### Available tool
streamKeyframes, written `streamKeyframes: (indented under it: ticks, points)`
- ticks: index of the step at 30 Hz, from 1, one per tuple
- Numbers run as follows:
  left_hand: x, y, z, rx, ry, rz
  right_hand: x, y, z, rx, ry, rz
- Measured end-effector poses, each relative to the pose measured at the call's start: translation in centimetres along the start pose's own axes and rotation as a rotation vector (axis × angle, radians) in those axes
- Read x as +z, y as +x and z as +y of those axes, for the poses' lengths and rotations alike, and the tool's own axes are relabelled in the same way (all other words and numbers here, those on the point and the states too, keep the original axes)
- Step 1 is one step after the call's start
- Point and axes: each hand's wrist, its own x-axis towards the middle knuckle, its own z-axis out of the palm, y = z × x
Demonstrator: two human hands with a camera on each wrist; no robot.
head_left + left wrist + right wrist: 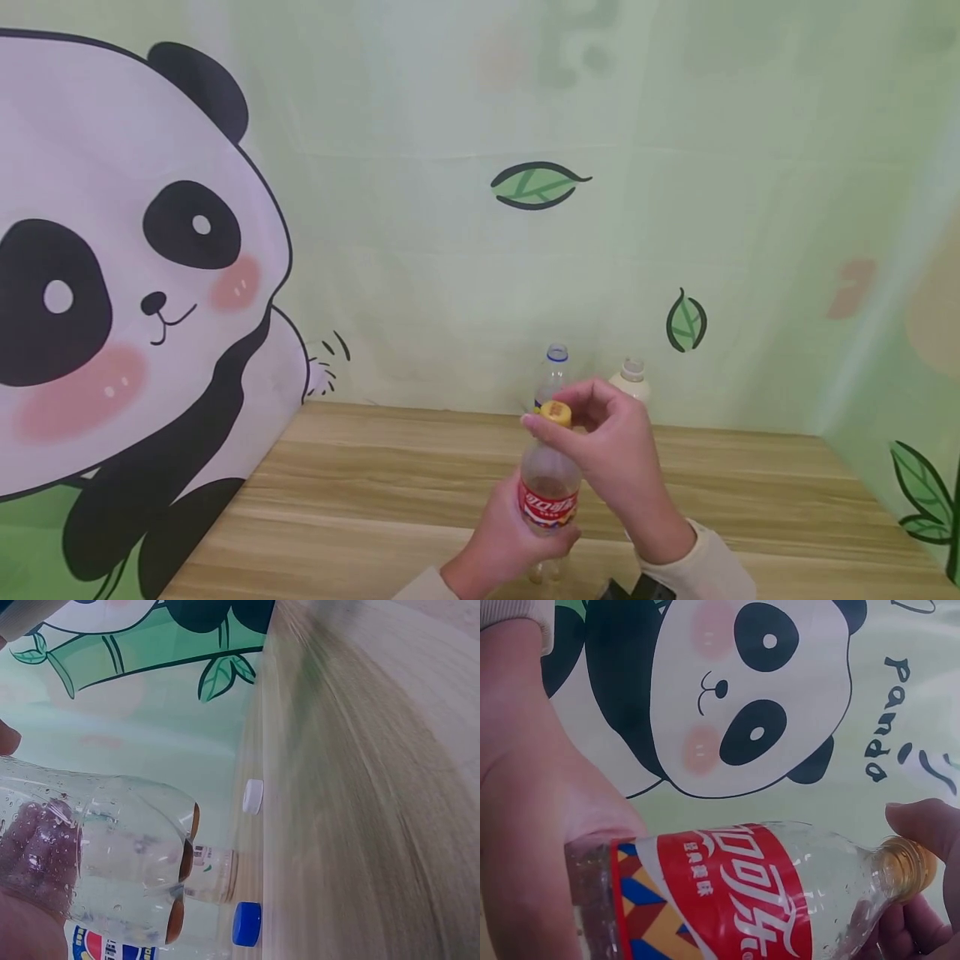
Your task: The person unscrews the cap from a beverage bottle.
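Observation:
A clear plastic bottle with a red label point(550, 504) stands roughly upright in my left hand point(506, 533), held above the tabletop. My left fingers wrap round its lower part. Brown drops of liquid sit in the bottle's base, seen in the left wrist view. On the bottle's mouth is a yellow cap point(556, 412). My right hand point(622, 454) pinches this cap between thumb and fingers. In the right wrist view the cap point(919, 868) sits at the neck, with the thumb on one side and the fingers partly hidden behind the neck.
Behind my hands stand a clear bottle with a blue neck ring point(557, 375) and a cream-coloured bottle point(632, 385), both uncapped. A white cap point(253, 796) and a blue cap point(247, 924) lie on the wooden table point(360, 483). A panda-print cloth backs the table.

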Motion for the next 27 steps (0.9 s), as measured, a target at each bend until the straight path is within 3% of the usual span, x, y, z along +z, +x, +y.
streamKeyframes:
  ticks: [13, 27]
  points:
    - [0.01, 0.01, 0.01, -0.011, -0.016, 0.001, -0.47, -0.02, 0.32, -0.035, 0.007, -0.066]
    - [0.02, 0.02, 0.14, 0.001, 0.014, 0.025, -0.61, -0.23, 0.83, -0.106, 0.039, -0.199]
